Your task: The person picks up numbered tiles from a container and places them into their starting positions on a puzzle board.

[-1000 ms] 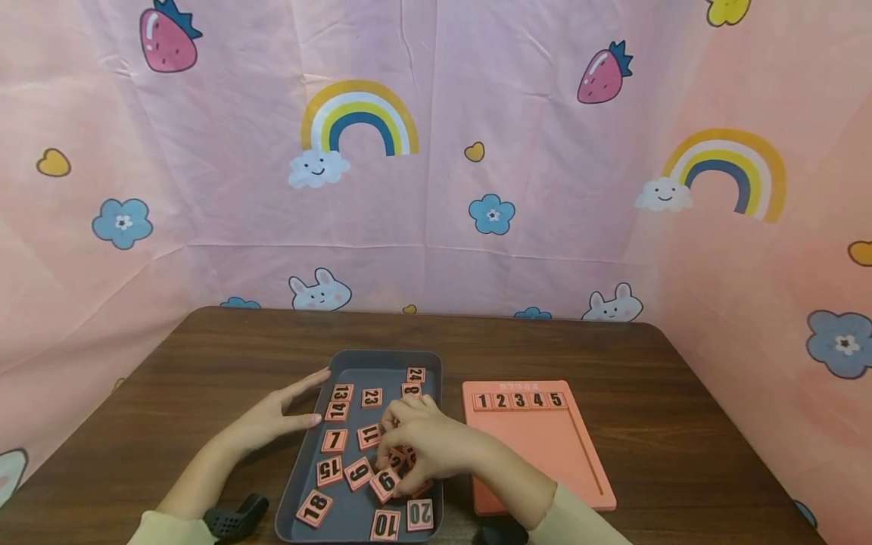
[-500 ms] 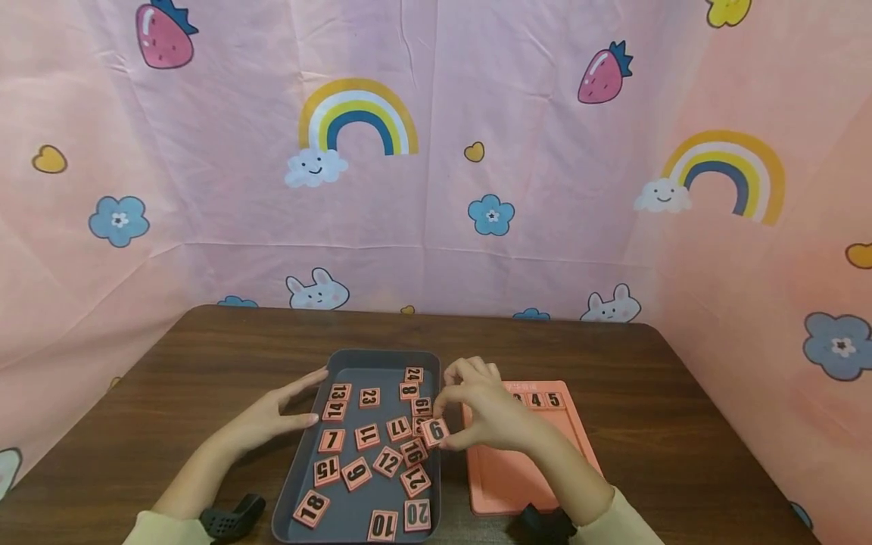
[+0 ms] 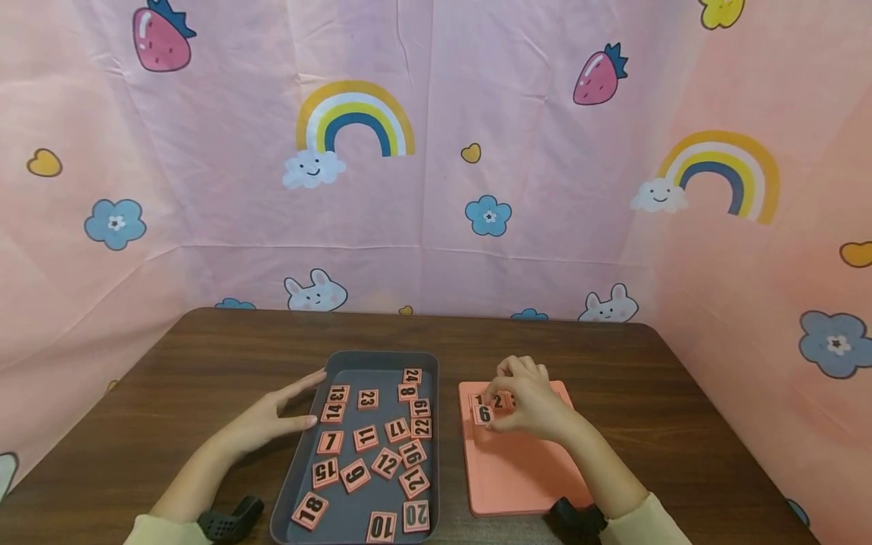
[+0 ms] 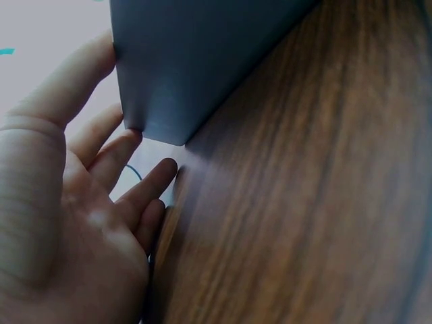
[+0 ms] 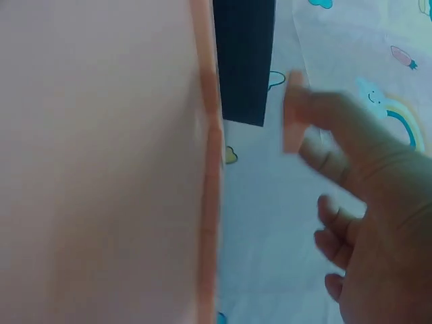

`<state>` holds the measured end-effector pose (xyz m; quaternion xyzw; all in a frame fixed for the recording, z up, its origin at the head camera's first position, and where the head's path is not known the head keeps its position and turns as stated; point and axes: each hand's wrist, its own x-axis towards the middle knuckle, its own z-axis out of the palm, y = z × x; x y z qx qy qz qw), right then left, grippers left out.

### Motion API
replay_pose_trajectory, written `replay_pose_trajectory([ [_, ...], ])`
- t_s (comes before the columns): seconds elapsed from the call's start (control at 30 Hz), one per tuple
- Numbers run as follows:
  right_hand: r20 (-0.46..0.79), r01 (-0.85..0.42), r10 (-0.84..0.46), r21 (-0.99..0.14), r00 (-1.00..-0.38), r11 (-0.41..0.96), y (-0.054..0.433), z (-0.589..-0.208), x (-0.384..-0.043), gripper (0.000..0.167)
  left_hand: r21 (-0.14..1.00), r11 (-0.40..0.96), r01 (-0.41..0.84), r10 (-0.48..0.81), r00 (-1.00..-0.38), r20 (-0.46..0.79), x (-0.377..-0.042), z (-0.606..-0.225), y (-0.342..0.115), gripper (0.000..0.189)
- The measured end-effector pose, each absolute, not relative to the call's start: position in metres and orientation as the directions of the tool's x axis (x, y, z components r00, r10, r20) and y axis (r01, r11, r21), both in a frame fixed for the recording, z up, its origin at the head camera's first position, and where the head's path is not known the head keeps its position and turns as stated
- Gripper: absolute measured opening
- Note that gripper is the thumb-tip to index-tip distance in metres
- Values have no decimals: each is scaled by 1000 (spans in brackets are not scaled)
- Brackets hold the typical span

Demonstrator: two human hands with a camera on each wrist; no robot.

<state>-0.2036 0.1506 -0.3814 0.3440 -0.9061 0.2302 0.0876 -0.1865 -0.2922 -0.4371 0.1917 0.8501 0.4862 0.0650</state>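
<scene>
My right hand (image 3: 531,401) pinches a pink number tile marked 6 (image 3: 483,414) between thumb and fingers, over the upper left of the pink board (image 3: 511,477). In the right wrist view the tile (image 5: 293,115) shows edge-on, apart from the board's surface. Tiles 1 (image 3: 478,399) and 2 (image 3: 499,401) show in the board's top row; my hand hides the rest of that row. My left hand (image 3: 262,420) rests with extended fingers at the left side of the grey tray (image 3: 286,484). In the left wrist view, thumb and fingertips touch the tray's wall (image 4: 162,74).
Several number tiles lie scattered in the tray, among them 7 (image 3: 330,442), 9 (image 3: 355,475) and 18 (image 3: 309,510). Tray and board stand side by side on a dark wooden table (image 3: 654,424). A patterned cloth (image 3: 436,189) hangs behind and at both sides.
My right hand has lifted the 6 tile out of the tray and carried it right, over the board's upper left. My left hand has stayed at the tray's side.
</scene>
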Motion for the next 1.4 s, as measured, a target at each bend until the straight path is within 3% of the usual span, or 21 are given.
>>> replay_pose_trajectory([
  [0.37,208,-590,-553,-340,-807,732,151,-404,-210,26,834,480,272,380,-921,82,-186,-439,-291,68],
  [1.2,256,-556,-494,-353,-831,752,148,-418,-216,31,847,457,273,385,-919,88,-186,-439,-293,67],
  [1.4,326,-590,-497,-343,-804,731,142,-408,-212,32,848,450,281,391,-915,96,-187,-439,-293,66],
])
